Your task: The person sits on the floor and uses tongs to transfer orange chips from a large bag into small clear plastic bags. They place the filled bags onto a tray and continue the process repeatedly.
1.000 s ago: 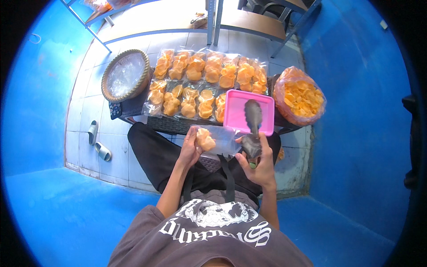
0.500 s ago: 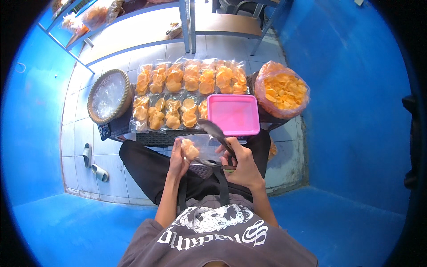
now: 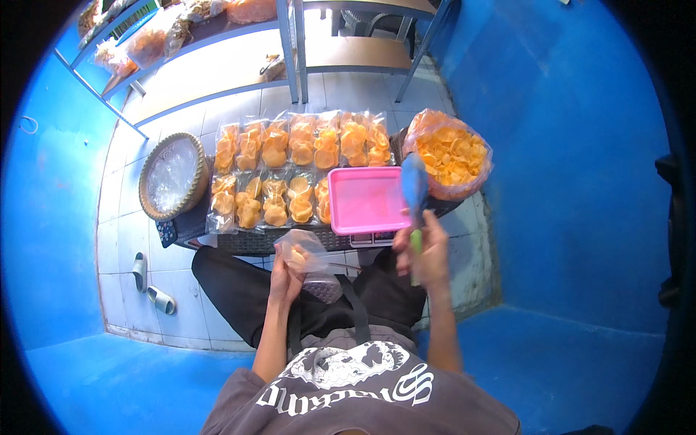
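Note:
My left hand (image 3: 286, 275) grips a clear plastic bag (image 3: 308, 246) holding some pale orange crisps, low in front of the table. My right hand (image 3: 428, 246), blurred, holds tongs (image 3: 415, 185) by their green handle, their head raised beside the pink tray (image 3: 362, 199) and in front of a large pink-tinted bag of crisps (image 3: 449, 152); whether the tongs hold anything is unclear. The tray rests on a scale (image 3: 370, 239). Two rows of filled clear packets (image 3: 303, 141) lie across the low woven table (image 3: 257, 245).
A woven basket (image 3: 148, 181) with clear plastic inside sits on the table's left end. Metal shelving (image 3: 355, 51) with bagged goods (image 3: 148, 43) stands behind. Grey slippers (image 3: 161, 300) lie on the tiled floor at left. Blue walls (image 3: 565, 203) enclose the sides.
My right hand has lifted the tongs away from the small bag, up and rightward toward the large bag. My left hand still holds the small bag. The camera view has shifted.

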A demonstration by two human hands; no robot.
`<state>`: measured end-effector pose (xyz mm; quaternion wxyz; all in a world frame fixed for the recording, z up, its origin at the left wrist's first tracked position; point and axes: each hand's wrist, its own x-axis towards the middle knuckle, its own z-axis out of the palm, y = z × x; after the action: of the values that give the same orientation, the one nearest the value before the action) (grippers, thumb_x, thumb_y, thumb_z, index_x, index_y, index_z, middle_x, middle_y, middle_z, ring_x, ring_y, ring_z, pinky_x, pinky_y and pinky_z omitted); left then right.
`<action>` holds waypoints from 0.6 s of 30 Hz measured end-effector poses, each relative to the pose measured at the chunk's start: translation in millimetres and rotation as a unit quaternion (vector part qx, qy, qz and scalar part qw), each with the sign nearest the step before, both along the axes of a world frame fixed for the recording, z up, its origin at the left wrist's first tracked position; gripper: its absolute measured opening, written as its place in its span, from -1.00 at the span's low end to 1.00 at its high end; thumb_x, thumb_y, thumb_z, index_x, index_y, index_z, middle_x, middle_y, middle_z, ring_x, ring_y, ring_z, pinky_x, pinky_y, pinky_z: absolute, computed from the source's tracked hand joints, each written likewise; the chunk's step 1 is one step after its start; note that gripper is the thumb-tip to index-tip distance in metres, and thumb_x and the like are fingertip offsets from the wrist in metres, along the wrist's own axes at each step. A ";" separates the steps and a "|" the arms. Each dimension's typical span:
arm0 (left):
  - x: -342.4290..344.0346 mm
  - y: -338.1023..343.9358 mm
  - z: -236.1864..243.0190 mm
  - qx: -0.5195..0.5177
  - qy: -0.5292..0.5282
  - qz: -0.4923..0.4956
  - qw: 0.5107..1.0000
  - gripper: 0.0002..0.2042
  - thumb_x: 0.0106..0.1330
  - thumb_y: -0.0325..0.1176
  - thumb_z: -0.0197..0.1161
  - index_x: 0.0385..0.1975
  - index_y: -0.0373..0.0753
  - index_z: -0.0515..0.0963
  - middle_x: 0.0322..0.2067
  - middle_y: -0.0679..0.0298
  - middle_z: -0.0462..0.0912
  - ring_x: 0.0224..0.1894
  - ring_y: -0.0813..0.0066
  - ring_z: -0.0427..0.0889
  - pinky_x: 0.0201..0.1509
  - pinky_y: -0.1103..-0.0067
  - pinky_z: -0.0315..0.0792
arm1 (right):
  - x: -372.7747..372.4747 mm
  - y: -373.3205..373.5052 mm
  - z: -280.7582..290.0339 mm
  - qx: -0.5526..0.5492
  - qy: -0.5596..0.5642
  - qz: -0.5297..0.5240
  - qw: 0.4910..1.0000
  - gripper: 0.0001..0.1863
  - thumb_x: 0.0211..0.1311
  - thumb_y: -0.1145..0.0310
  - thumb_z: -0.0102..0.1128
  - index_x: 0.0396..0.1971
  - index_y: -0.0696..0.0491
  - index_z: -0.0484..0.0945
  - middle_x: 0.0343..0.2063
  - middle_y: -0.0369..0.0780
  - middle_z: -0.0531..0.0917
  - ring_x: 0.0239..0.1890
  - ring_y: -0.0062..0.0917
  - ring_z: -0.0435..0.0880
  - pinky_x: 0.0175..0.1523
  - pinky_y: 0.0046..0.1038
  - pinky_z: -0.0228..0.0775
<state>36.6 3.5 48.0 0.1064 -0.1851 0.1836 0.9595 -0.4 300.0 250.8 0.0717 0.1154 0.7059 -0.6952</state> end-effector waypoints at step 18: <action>1.0 -15.5 -33.0 0.004 0.013 -0.023 1.000 -0.52 0.63 0.11 -0.15 0.20 -0.12 0.47 -0.01 0.29 0.64 0.00 0.39 0.64 0.09 0.40 0.58 | -165.7 167.4 -44.7 0.690 -0.044 0.036 0.722 -0.33 -0.20 0.01 0.69 0.00 -0.05 0.72 -0.14 -0.06 0.79 -0.04 -0.15 0.78 0.08 -0.14 0.61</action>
<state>37.7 -12.0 15.0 0.1271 -0.1680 0.1852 0.9599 -166.1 467.4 206.2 0.0279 0.1381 0.9900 -0.0071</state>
